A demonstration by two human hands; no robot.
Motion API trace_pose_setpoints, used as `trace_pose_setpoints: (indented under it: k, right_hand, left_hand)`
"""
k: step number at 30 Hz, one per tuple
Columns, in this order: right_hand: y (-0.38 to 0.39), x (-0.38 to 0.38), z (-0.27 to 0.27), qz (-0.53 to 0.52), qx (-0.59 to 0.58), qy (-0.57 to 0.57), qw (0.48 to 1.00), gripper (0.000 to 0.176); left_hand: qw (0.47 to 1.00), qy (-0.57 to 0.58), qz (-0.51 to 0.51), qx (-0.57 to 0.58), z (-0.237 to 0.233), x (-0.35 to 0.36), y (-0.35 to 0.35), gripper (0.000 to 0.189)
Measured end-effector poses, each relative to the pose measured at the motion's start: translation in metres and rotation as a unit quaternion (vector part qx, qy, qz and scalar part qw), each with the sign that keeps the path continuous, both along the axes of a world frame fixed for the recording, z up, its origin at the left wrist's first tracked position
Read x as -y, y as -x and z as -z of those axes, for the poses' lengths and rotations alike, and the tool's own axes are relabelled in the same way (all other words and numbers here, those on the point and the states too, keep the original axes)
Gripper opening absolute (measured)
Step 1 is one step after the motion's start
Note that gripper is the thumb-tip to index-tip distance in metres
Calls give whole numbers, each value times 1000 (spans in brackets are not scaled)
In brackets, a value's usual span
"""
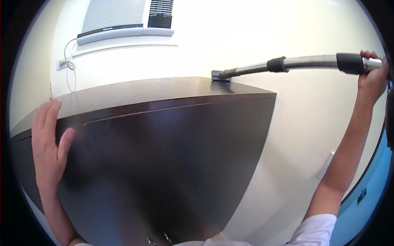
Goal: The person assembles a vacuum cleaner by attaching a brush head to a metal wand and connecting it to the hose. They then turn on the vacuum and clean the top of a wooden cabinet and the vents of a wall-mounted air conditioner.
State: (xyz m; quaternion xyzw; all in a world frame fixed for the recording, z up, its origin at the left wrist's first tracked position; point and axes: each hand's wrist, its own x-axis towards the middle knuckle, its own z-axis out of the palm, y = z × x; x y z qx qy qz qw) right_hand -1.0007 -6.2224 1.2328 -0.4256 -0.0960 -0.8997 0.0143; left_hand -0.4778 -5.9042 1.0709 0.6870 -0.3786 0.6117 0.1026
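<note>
My right hand (372, 76), raised at the right, is wrapped round the silver end of a vacuum tube (312, 62), just past its black grip. The metal tube reaches left, nearly level, to a dark floor head (221, 76) that rests on the top of a dark brown cabinet (156, 91), near its back right corner. On the left, my left hand (48, 133) lies against the cabinet's upper front edge, fingers stretched upward and thumb apart, holding nothing.
An air conditioner (119, 20) is set in the wall above the cabinet, its cord running to an outlet (63, 63). Two metal handles (168, 238) show low on the cabinet doors (176, 164). A blue surface (369, 205) is at the lower right.
</note>
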Motion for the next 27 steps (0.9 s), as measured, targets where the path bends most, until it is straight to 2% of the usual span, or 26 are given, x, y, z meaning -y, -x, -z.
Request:
trace_pose_setpoints:
  k: [2,4,7,8,15,19,23,24,25,27]
  right_hand:
    - [-23,0,10,-14,38,9,999,37]
    - [21,27,-4,-27,23,-15,999,24]
    - [40,33,-10,-4,-1,-2,1000,26]
    - [49,38,-40,-31,108,-63,992,29]
    - [10,3,-14,51,43,16,998,38]
    - [-27,-15,-7,59,21,54,997,44]
    - [-30,-11,-4,40,8,71,997,50]
    - [-29,-7,3,28,11,85,996,52]
    - [-29,-9,2,28,4,79,996,53]
    - [-22,-6,0,5,10,81,997,53]
  left_hand:
    - [996,4,-71,57,30,7,-37,59]
    - [997,8,-53,52,41,11,-51,58]
    - [999,17,-3,29,59,20,-54,57]
    - [999,20,11,25,62,24,-54,57]
    - [994,21,111,8,99,52,-76,54]
    - [992,-4,126,-28,107,55,-72,53]
    - [991,-24,112,-69,80,43,-35,53]
    - [982,-43,132,-131,66,44,-20,51]
    - [954,-133,121,-239,38,52,-3,53]
    - [888,-271,160,-335,1,75,11,61]
